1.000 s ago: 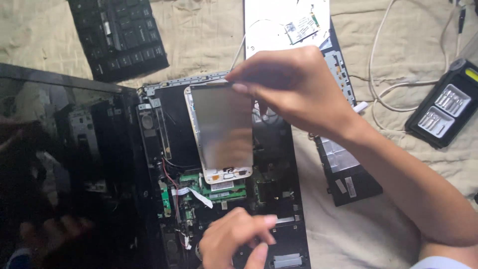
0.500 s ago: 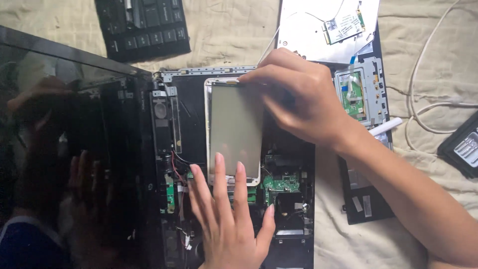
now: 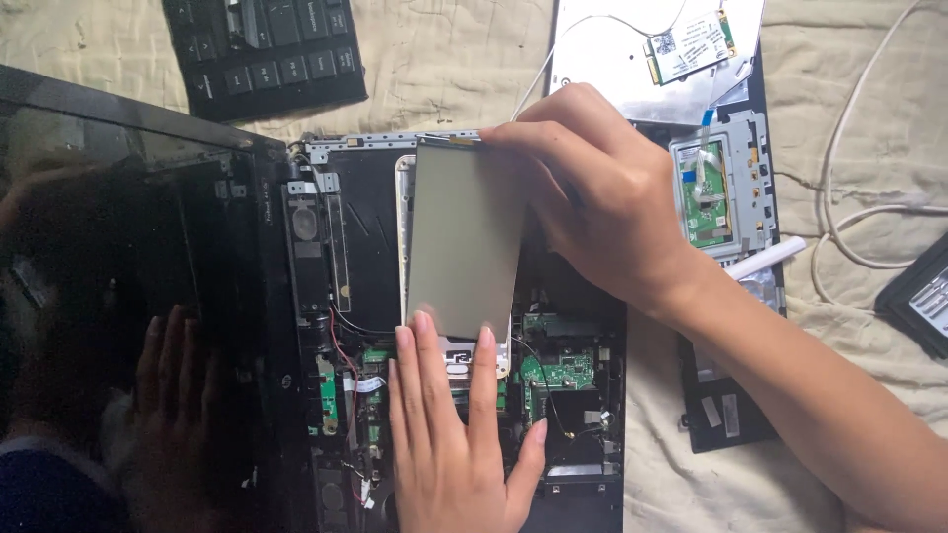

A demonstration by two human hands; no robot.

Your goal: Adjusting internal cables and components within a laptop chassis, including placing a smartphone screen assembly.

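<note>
Opened laptop base [image 3: 336, 296] holds grey metal plate [image 3: 464, 237]; my right hand [image 3: 602, 197] fingers clamped on its top edge, left hand [image 3: 459, 434] fingers flat, together, on lower edge

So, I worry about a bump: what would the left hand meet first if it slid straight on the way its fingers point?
Probably the flat grey rectangular panel; the left hand already touches its near edge.

Beige quilted bedspread [image 3: 444, 89] under opened laptop [image 3: 326, 296], keyboard [image 3: 267, 49], cables [image 3: 849, 197]
</note>
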